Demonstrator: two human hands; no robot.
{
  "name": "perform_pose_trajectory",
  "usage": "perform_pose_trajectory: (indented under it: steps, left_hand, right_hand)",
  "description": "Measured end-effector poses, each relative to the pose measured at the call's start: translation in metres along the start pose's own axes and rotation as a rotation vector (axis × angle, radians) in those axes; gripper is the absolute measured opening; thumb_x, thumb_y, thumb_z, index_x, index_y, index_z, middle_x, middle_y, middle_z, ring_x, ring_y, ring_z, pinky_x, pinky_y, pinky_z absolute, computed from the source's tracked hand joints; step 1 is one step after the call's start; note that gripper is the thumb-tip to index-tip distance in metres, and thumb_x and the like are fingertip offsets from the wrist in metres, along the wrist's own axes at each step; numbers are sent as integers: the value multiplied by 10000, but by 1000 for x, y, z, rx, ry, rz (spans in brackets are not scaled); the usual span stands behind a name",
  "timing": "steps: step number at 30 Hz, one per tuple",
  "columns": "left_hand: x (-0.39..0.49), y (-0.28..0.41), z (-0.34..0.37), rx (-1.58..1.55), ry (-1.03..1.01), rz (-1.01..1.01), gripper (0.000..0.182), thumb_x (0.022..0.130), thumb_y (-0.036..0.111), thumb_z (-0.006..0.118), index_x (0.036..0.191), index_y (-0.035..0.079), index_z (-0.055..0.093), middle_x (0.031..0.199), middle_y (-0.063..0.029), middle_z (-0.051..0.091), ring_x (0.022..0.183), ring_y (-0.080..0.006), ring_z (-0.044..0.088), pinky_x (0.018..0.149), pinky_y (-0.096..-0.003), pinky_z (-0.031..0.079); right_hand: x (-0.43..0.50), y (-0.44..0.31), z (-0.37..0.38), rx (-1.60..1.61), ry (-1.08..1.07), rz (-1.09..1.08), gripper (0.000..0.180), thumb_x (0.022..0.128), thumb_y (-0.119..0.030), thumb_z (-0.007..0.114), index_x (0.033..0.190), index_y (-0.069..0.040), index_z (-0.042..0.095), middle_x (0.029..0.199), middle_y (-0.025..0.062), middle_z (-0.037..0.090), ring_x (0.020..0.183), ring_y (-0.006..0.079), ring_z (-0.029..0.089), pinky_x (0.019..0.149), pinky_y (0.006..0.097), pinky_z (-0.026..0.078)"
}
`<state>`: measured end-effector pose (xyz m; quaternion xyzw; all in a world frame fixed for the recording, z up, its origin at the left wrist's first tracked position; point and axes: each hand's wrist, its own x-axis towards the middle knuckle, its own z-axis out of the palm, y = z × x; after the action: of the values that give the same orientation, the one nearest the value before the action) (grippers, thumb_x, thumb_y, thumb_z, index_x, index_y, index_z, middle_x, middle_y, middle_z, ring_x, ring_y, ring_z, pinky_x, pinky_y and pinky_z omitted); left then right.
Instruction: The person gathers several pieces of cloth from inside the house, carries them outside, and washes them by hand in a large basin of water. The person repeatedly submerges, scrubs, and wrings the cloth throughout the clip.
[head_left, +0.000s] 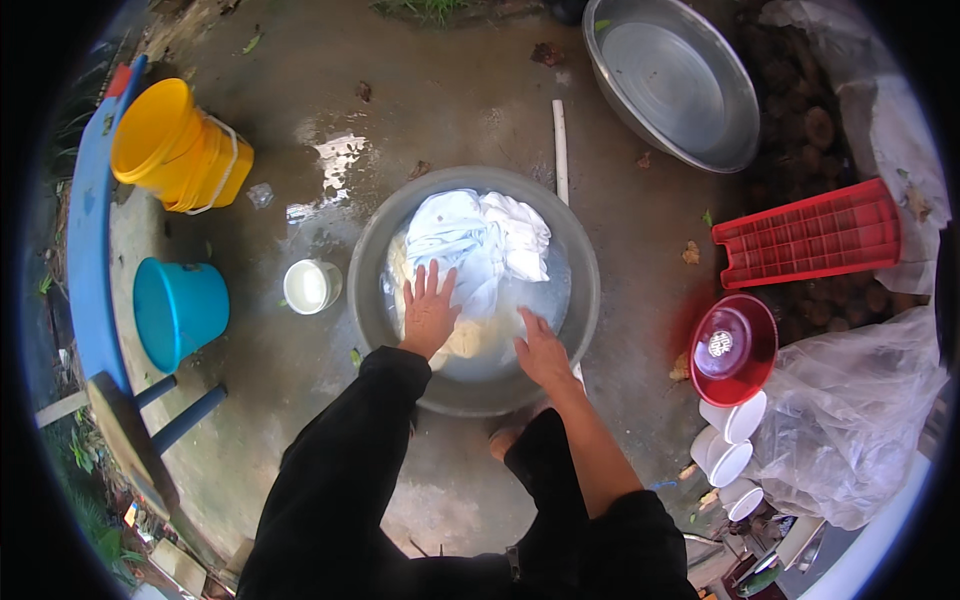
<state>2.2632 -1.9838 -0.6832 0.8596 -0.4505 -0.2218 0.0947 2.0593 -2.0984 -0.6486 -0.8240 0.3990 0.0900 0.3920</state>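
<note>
A round grey metal basin (361, 300) on the wet concrete before me holds cloudy water with light blue cloth (450, 225), white cloth (523, 240) and cream cloth (463, 339). My left hand (430, 313) is spread flat, palm down, over the lower left of the light blue cloth, with nothing between the fingers. My right hand (541, 349) is over the water at the basin's lower right, thumb and fingers apart, holding nothing. Whether its fingertips touch the water I cannot tell.
Yellow buckets (187, 150), a turquoise bucket (184, 311) and a small white tub (312, 287) are to the left. A white pipe (560, 150) runs beside the basin. On the right are a large metal basin (667, 82), a red plastic rack (810, 236), a red bowl (759, 345) and plastic sheeting (840, 420).
</note>
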Motion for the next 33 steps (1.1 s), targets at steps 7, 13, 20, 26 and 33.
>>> perform_pose_trajectory:
  steps: [7,13,20,26,33]
  left_hand:
    - [108,-27,62,124,41,420,912,565,558,779,1361,235,474,1471,-166,311,1394,-438,182,1046,-709,131]
    - [136,-31,114,165,-438,282,837,725,697,578,1335,129,506,1296,-209,515,1284,-427,397,1029,-662,214]
    - [136,-29,101,166,-582,171,697,775,639,541,1201,92,611,1145,-196,634,1090,-317,596,976,-414,412]
    - [180,16,63,11,-292,17,498,815,452,579,1129,72,651,1091,-221,623,1038,-354,597,875,-435,481]
    - [161,38,123,336,-342,249,508,851,484,527,1241,166,598,1301,-168,500,1279,-313,416,1022,-509,313]
  right_hand:
    - [145,28,54,-425,183,-205,649,865,-331,601,1428,-129,350,1459,227,285,1357,472,232,1077,619,208]
    - [180,99,116,-132,-62,11,540,852,-343,594,1303,-60,506,1318,263,457,1315,412,332,1093,534,245]
    - [160,47,118,-336,-184,194,542,875,-273,558,1344,-18,461,1383,246,421,1292,388,397,1061,444,343]
    - [142,153,109,1514,201,624,470,896,-288,601,1283,-39,500,1265,112,552,1166,227,526,971,385,440]
    - [147,87,78,1839,-56,507,484,924,-507,523,1206,-114,524,1086,8,593,952,180,566,804,350,471]
